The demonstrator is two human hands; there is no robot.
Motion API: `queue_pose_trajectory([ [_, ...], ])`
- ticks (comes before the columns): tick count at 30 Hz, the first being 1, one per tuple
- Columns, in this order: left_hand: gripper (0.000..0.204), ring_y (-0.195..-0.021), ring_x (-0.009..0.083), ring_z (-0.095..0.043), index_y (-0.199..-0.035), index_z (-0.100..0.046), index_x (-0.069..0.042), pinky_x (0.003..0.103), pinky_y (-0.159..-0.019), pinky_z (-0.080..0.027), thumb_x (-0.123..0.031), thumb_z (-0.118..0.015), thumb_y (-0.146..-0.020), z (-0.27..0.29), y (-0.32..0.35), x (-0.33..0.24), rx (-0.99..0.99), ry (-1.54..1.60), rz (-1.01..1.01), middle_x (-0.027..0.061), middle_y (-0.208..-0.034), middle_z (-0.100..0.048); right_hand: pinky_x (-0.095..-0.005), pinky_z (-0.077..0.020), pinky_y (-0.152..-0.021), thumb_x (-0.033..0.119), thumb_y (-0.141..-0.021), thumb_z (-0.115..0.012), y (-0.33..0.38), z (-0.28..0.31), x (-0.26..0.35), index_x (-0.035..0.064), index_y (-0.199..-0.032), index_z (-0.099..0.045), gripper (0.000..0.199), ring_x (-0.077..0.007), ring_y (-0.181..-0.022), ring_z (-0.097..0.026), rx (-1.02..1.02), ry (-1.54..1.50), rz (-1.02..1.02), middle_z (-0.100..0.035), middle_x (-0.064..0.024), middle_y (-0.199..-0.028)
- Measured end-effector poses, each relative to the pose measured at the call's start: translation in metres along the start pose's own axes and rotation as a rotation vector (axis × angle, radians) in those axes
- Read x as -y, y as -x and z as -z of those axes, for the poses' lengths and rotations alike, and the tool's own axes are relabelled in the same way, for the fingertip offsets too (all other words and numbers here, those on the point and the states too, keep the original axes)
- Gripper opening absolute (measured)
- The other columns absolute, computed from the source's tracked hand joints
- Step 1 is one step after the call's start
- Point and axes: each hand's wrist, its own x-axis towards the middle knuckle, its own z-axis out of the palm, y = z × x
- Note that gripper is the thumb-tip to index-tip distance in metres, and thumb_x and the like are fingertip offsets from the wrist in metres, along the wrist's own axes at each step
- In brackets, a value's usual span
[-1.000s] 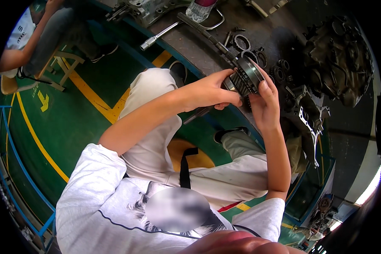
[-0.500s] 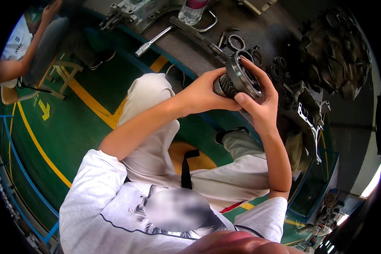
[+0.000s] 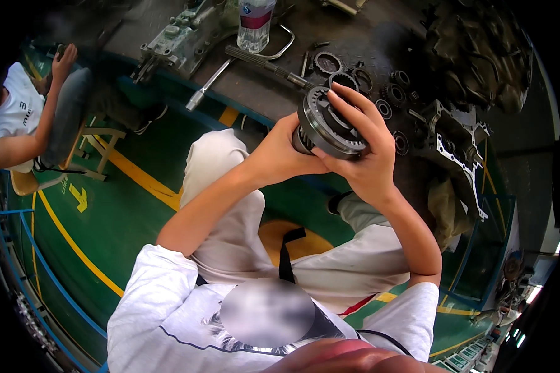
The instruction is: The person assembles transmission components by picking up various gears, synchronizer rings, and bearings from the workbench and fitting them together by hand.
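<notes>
Both hands hold a dark metal gear assembly (image 3: 330, 126) above my lap, close to the bench edge. It has a thick ring with a toothed inside, tilted so that its open face shows. My left hand (image 3: 284, 151) wraps round the lower gear part, which is mostly hidden by the fingers. My right hand (image 3: 372, 155) grips the ring, its fingers over the far rim and its thumb at the near side. Just beyond the assembly, a splined shaft (image 3: 270, 65) lies on the bench. Several toothed rings (image 3: 328, 62) and small gears (image 3: 393, 93) are scattered to its right.
On the workbench (image 3: 348, 31) stand a water bottle (image 3: 254, 26) and a silvery metal housing (image 3: 175, 40). A socket wrench (image 3: 211, 84) juts over the edge. A large dark casting (image 3: 479, 56) and an open housing (image 3: 457, 140) occupy the right. Another person (image 3: 28, 118) sits at left.
The gear assembly has tipped, showing more of the ring's open face. My right fingers have shifted over its rim. Both hands sit further left, and the whole view has shifted too.
</notes>
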Motion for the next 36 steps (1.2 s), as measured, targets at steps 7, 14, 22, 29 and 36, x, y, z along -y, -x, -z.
queue_pose_trajectory([
  [7, 0.055, -0.099, 0.0113, -0.06, -0.116, -0.057, -0.002, 0.028, -0.087, -0.051, -0.007, -0.082, -0.067, -0.002, 0.004, -0.006, 0.024, 0.019, 0.106, 0.0042, -0.107, -0.065, -0.0356, -0.0509, -0.092, 0.009, -0.064, -0.082, 0.002, -0.002, 0.002, 0.0068, -0.123, -0.064, 0.062, -0.03, -0.11, -0.062, -0.065, 0.062, 0.053, -0.057, -0.0159, -0.13],
  [14, 0.05, -0.086, 0.0096, -0.061, -0.113, -0.057, -0.004, 0.025, -0.074, -0.051, -0.004, -0.078, -0.068, -0.003, 0.002, -0.005, 0.043, 0.065, 0.199, 0.0025, -0.097, -0.064, -0.0355, -0.0505, -0.094, 0.009, -0.064, -0.082, 0.005, -0.002, -0.008, 0.004, -0.122, -0.064, 0.06, -0.0285, -0.112, -0.062, -0.058, -0.022, 0.033, -0.058, -0.0145, -0.13],
  [22, 0.049, -0.065, 0.003, -0.052, -0.11, -0.057, -0.007, 0.019, -0.053, -0.038, -0.008, -0.082, -0.068, 0.002, 0.003, -0.02, 0.06, 0.077, 0.396, -0.003, -0.083, -0.062, -0.0319, -0.042, -0.1, 0.001, -0.073, -0.075, 0.003, -0.002, -0.015, 0.0012, -0.128, -0.059, 0.058, -0.0226, -0.119, -0.055, -0.081, -0.281, -0.123, -0.056, -0.0145, -0.13],
  [29, 0.056, -0.089, 0.0079, -0.058, -0.118, -0.057, -0.002, 0.023, -0.08, -0.048, -0.012, -0.083, -0.069, 0.002, 0.006, -0.013, 0.085, 0.064, 0.19, 0.0009, -0.101, -0.064, -0.0217, -0.046, -0.087, 0.007, -0.087, -0.069, -0.022, 0.031, -0.032, 0.001, -0.132, -0.056, 0.047, -0.0092, -0.099, -0.06, -0.241, -0.325, -0.312, -0.067, -0.0052, -0.107],
  [36, 0.041, -0.088, 0.006, -0.054, -0.105, -0.057, -0.005, 0.023, -0.082, -0.045, -0.009, -0.082, -0.073, -0.004, 0.006, -0.004, 0.184, 0.068, 0.209, -0.0021, -0.094, -0.061, -0.0235, -0.0481, -0.079, 0.026, -0.086, -0.073, -0.062, 0.071, -0.126, 0.0009, -0.121, -0.064, 0.045, -0.0096, -0.086, -0.061, -0.283, -0.065, -0.377, -0.069, -0.0063, -0.099],
])
